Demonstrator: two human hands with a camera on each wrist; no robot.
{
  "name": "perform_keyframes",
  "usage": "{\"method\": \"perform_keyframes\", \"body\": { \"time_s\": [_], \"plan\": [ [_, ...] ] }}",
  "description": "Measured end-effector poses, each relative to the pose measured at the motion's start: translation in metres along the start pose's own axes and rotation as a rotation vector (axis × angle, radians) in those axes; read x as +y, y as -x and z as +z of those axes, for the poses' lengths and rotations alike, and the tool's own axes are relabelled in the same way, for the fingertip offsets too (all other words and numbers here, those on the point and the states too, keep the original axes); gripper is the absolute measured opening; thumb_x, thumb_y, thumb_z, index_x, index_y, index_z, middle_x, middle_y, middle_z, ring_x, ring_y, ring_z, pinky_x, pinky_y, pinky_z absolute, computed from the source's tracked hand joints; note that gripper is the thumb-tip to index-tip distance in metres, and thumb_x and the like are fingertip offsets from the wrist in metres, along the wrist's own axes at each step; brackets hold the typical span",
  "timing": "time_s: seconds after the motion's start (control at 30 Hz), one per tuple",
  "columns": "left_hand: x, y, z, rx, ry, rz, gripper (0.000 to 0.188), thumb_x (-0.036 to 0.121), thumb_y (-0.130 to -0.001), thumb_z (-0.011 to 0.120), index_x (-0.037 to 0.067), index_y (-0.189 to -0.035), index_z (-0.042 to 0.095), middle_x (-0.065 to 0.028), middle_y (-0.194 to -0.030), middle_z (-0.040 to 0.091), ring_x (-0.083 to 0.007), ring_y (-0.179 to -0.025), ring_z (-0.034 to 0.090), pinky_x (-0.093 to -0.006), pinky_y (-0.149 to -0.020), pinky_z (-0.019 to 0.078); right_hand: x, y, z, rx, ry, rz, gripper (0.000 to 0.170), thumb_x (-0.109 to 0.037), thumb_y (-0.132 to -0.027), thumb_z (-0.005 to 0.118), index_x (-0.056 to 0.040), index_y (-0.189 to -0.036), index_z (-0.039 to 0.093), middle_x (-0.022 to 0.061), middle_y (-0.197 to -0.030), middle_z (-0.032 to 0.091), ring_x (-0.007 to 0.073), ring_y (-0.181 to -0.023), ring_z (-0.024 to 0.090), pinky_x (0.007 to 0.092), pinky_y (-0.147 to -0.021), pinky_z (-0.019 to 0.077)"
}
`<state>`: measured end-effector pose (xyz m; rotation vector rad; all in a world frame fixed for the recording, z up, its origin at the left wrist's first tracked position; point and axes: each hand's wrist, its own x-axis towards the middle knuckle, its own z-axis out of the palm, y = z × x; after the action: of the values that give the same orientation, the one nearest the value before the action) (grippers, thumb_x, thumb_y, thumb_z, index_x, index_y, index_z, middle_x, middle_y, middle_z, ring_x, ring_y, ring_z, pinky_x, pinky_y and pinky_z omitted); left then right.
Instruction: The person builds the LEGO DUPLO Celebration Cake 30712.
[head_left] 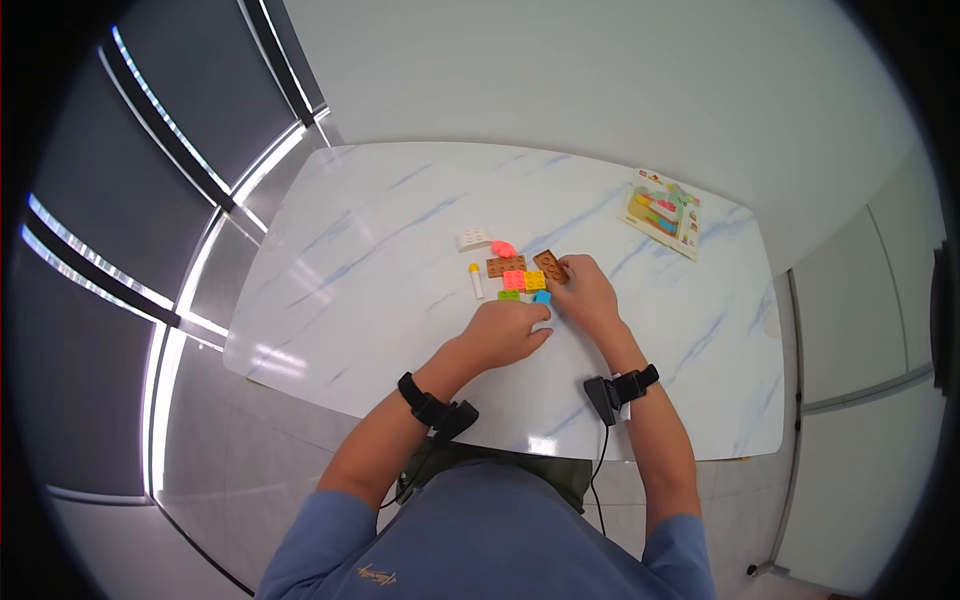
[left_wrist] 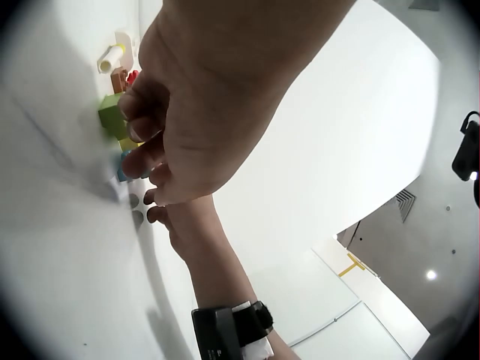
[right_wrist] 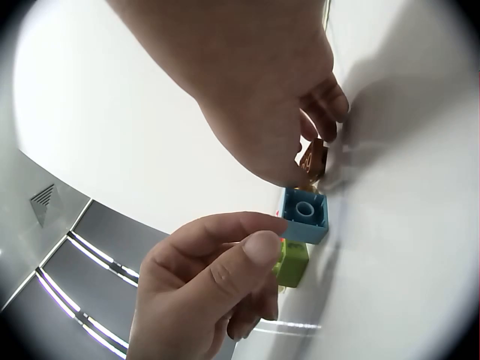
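1. Head view: your right hand (head_left: 588,297) grasps a brown rectangular studded plastic brick (head_left: 549,266) by its side, the brick lying at a slant at the right edge of the group of pieces; the right wrist view shows it at your fingertips, just above the table
2. Your left hand (head_left: 505,333) has nothing between thumb and forefinger; its fingers are loosely bent, and the forefinger is right by a light blue square plastic brick (head_left: 542,298), though you cannot tell whether they touch
3. In the right wrist view that blue brick turns its hollow underside to you, with a lime green plastic brick (head_left: 508,296) next to it
4. Just beyond your left hand sit a pink square studded brick (head_left: 513,281) and a yellow square studded brick (head_left: 535,281), side by side
5. Behind those two you have a second brown studded brick (head_left: 506,267), and behind that a coral-red rounded piece (head_left: 503,249)
6. To the left are a white studded brick (head_left: 473,238) and, nearer you, a slim white stick piece with a yellow top (head_left: 477,282)
7. Well apart, near the far right edge of the white blue-veined table (head_left: 400,230), lies a printed picture packet (head_left: 664,213)
8. You wear a black strapped camera on each wrist
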<state>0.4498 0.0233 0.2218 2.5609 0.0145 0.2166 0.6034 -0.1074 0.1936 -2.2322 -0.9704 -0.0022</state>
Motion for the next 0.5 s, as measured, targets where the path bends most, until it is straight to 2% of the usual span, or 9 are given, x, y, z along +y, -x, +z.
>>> {"method": "perform_keyframes", "body": {
  "time_s": [0.1, 0.3, 0.5],
  "plan": [
    [-0.008, -0.001, 0.013, 0.015, -0.006, 0.009, 0.025, 0.026, -0.093, 0.070, 0.009, -0.111, 0.071, -0.0111, -0.078, 0.070, -0.0322, -0.076, 0.070, -0.0454, -0.069, 0.0541, 0.001, -0.003, 0.004, -0.019, 0.011, 0.049, 0.034, -0.025, -0.089, 0.074, -0.0048, -0.117, 0.068, 0.0120, -0.114, 0.070, 0.0318, -0.102, 0.069, 0.0407, -0.087, 0.0562],
    [-0.021, -0.016, 0.012, 0.038, -0.050, -0.036, 0.030, 0.025, -0.093, 0.070, 0.009, -0.117, 0.069, -0.0111, -0.083, 0.071, -0.0329, -0.080, 0.070, -0.0453, -0.072, 0.0542, 0.003, 0.009, -0.008, 0.098, -0.005, 0.053, 0.035, -0.022, -0.088, 0.075, -0.0036, -0.118, 0.068, 0.0130, -0.113, 0.071, 0.0313, -0.100, 0.070, 0.0410, -0.085, 0.0562],
    [-0.036, -0.037, 0.006, 0.077, -0.016, -0.106, 0.031, 0.024, -0.092, 0.070, 0.008, -0.119, 0.069, -0.0108, -0.086, 0.070, -0.0318, -0.084, 0.069, -0.0449, -0.073, 0.0539, -0.008, 0.018, -0.031, 0.041, -0.105, 0.166, 0.037, -0.019, -0.086, 0.077, -0.0033, -0.118, 0.069, 0.0132, -0.112, 0.072, 0.0294, -0.094, 0.070, 0.0387, -0.084, 0.0564]
  ]
}}
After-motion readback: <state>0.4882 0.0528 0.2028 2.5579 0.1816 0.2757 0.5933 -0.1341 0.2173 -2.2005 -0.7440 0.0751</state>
